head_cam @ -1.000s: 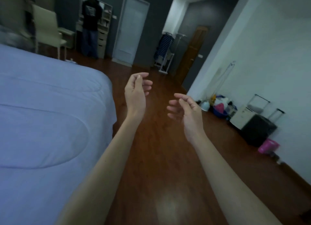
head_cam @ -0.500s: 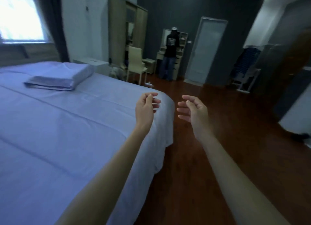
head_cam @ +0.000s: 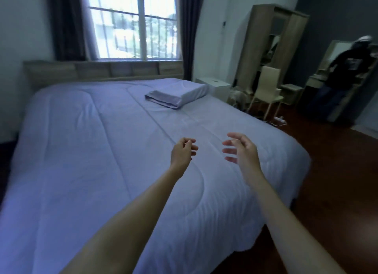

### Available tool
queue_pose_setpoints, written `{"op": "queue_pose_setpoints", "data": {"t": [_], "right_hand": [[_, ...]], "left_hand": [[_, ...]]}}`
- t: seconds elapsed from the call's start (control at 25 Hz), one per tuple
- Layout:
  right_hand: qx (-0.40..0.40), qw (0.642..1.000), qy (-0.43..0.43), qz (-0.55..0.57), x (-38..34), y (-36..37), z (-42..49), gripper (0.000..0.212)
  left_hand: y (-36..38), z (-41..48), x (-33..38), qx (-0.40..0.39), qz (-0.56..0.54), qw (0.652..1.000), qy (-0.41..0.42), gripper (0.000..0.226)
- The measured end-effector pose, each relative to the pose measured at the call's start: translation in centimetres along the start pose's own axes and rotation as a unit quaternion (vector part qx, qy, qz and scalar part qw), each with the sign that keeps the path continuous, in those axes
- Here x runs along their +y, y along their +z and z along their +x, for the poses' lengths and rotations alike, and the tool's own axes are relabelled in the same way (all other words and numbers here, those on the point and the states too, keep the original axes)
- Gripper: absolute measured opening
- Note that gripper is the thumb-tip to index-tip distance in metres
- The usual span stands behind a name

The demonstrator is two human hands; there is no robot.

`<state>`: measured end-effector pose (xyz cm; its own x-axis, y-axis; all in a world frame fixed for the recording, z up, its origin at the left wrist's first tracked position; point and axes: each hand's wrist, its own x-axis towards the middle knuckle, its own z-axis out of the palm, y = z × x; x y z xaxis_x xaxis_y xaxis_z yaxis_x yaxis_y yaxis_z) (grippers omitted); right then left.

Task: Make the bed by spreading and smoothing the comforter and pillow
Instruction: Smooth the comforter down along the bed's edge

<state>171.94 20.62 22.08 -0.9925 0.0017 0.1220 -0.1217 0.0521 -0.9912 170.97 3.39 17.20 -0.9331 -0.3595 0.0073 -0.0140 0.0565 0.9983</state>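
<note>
**Bed fully in view; both hands empty above comforter**

Change from the earlier frames: the view is now facing the head of the bed. One second ago it was showing mostly floor and the far door; half a second ago the bed's right part and the wardrobe. The window [head_cam: 133, 26] and headboard [head_cam: 102, 71] are now showing, and the bystander [head_cam: 345, 77] is sitting at the right edge rather than centre. Both hands are staying raised in front, as before.

Containers: the wardrobe [head_cam: 272, 46] is standing by the right wall; its contents cannot be made out. A chair [head_cam: 268, 89] is standing in front of it.

Task items: the comforter [head_cam: 81, 150] is lying spread over the whole bed, hanging over the right and near edges. The pillow [head_cam: 180, 93] is lying flat at the head end, right of centre, on the comforter.

Hands: both bare forearms are reaching forward over the comforter's near right part, apparently not touching it. The left hand [head_cam: 182, 153] is curling loosely, fingertips near the thumb, pinching nothing. The right hand [head_cam: 243, 148] is open, fingers spread and slightly bent, palm facing left, holding nothing.
</note>
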Motion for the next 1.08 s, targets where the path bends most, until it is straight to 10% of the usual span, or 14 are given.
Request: {"op": "queue_pose_setpoints", "data": {"t": [0.36, 0.72, 0.8, 0.96, 1.08], "right_hand": [[-0.151, 0.983, 0.098, -0.030, 11.6, 6.9, 15.0, 0.023], [-0.178, 0.967, 0.115, -0.140, 25.0, 9.3, 24.5, 0.025], [-0.248, 0.933, 0.082, -0.246, 30.0, 8.7, 25.0, 0.041], [-0.400, 0.749, -0.036, -0.527, 39.0, 2.5, 28.2, 0.059], [-0.338, 0.740, -0.080, -0.577, 42.4, -6.5, 34.5, 0.067]], "left_hand": [[-5.2, 11.9, -14.2, 0.129, 0.279, 0.943, -0.130, 0.030], [0.7, 16.8, -20.5, 0.082, 0.377, 0.909, -0.158, 0.036], [2.8, 17.6, -23.2, 0.082, 0.414, 0.890, -0.174, 0.040], [8.3, 19.7, -27.5, 0.090, 0.516, 0.839, -0.145, 0.056], [15.8, 23.6, -28.1, 0.086, 0.535, 0.834, -0.103, 0.055]]}}
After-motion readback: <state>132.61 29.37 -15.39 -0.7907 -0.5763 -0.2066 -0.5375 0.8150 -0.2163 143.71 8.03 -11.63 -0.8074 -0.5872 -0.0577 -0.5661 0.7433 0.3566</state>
